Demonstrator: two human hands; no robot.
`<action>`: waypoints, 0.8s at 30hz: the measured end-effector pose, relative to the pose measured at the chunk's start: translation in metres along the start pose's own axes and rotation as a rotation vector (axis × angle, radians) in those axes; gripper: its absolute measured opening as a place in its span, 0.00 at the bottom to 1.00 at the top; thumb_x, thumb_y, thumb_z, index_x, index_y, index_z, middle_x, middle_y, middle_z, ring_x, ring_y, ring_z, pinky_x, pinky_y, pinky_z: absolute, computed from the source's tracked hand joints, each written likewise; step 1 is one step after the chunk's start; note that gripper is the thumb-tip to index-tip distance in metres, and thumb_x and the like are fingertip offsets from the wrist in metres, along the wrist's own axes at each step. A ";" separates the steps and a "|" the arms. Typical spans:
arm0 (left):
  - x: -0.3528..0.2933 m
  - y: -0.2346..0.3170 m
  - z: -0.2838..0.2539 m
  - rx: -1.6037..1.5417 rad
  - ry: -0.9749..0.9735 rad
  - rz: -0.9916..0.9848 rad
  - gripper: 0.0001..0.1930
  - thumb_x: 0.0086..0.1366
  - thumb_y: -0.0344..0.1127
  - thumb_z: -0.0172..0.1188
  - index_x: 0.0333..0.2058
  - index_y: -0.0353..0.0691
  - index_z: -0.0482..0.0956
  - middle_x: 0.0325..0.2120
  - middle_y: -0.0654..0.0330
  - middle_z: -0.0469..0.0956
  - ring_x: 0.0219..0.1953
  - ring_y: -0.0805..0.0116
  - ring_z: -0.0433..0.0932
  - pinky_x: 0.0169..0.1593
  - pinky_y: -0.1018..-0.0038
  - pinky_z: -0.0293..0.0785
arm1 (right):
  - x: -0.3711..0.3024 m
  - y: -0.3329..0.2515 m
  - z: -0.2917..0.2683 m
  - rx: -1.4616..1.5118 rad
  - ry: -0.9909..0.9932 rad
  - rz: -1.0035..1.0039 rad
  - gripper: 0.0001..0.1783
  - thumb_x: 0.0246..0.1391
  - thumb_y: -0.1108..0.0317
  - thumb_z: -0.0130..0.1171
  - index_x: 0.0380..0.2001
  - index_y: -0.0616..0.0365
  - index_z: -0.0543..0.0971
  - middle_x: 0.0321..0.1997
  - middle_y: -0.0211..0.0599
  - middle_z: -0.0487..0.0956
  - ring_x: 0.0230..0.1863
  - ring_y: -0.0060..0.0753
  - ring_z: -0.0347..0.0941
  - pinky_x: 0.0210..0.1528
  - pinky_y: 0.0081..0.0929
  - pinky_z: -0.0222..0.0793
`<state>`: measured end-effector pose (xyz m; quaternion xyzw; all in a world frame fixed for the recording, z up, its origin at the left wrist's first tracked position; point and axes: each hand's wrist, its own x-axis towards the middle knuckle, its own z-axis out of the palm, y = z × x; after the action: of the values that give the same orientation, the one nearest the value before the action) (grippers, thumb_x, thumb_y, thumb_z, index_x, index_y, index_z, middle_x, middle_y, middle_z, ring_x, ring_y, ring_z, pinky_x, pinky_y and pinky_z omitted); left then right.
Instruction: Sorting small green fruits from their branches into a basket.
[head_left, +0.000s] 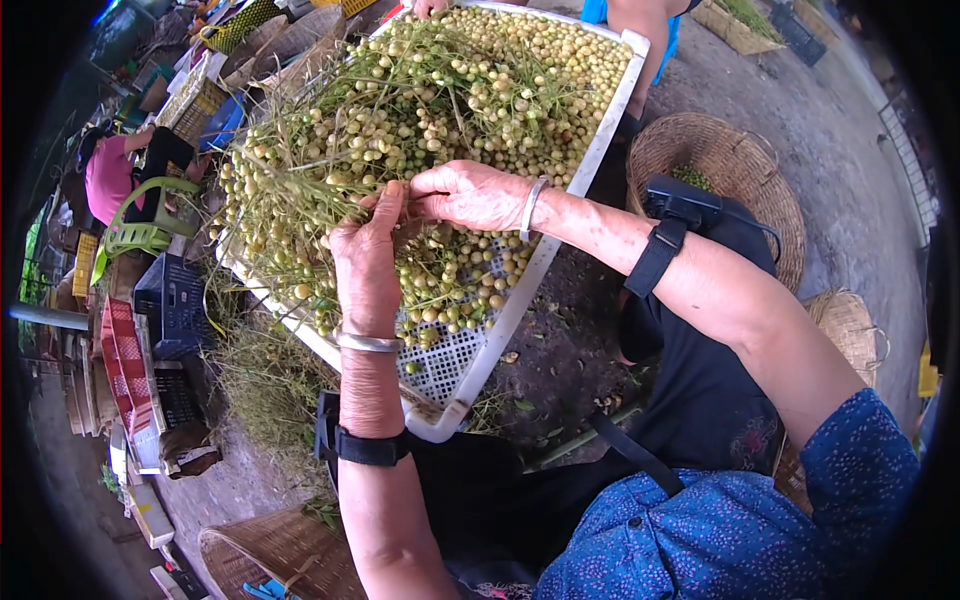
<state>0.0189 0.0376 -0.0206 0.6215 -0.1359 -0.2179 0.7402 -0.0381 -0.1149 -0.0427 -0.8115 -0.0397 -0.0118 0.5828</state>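
A white plastic tray (pixel 540 262) with a perforated bottom is heaped with small round yellow-green fruits (pixel 575 50), many still on thin dry stems (pixel 330 160). My left hand (pixel 368 262), over the tray's near left part, is closed on a bunch of fruit stems with the thumb pointing up. Beside it my right hand (pixel 475 195) reaches in from the right, its fingers pinched together next to the left thumb. What those fingertips hold is too small to make out. Loose fruits lie below both hands, with the mesh bottom showing near the front corner.
A wicker basket (pixel 725 145) with some green fruits stands to the right; another basket (pixel 285 550) is at lower left. A stem pile (pixel 275 375) lies beside the tray. Crates (pixel 170 305) and a person in pink (pixel 108 178) are left. Another person's hand (pixel 432 7) touches the far rim.
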 end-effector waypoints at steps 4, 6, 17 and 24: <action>0.001 -0.009 0.000 0.072 0.009 0.053 0.06 0.59 0.31 0.59 0.30 0.34 0.80 0.24 0.60 0.79 0.24 0.76 0.76 0.33 0.80 0.73 | -0.001 0.000 0.005 -0.343 0.121 -0.173 0.11 0.55 0.63 0.54 0.35 0.58 0.78 0.23 0.45 0.76 0.25 0.40 0.74 0.28 0.33 0.67; 0.000 -0.010 0.002 0.121 0.003 0.077 0.08 0.60 0.33 0.57 0.30 0.34 0.80 0.23 0.59 0.80 0.22 0.75 0.77 0.31 0.79 0.74 | -0.003 -0.001 0.003 -0.702 0.077 -0.007 0.09 0.55 0.64 0.53 0.34 0.58 0.77 0.23 0.49 0.75 0.26 0.48 0.73 0.29 0.38 0.67; 0.005 -0.004 -0.003 0.036 -0.015 -0.020 0.14 0.65 0.38 0.51 0.34 0.29 0.73 0.29 0.49 0.79 0.28 0.63 0.80 0.33 0.73 0.80 | -0.013 0.018 -0.016 -0.554 0.138 0.002 0.13 0.51 0.60 0.58 0.33 0.59 0.75 0.17 0.40 0.72 0.20 0.33 0.71 0.25 0.33 0.64; 0.007 -0.001 -0.007 -0.118 -0.045 -0.095 0.11 0.64 0.35 0.52 0.34 0.29 0.73 0.31 0.47 0.78 0.32 0.59 0.80 0.40 0.69 0.79 | -0.020 0.006 -0.023 0.703 -0.063 0.265 0.19 0.52 0.61 0.60 0.44 0.61 0.74 0.33 0.26 0.75 0.26 0.19 0.71 0.25 0.18 0.69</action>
<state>0.0276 0.0399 -0.0232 0.5774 -0.1098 -0.2742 0.7611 -0.0568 -0.1391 -0.0419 -0.5601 0.0458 0.1030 0.8207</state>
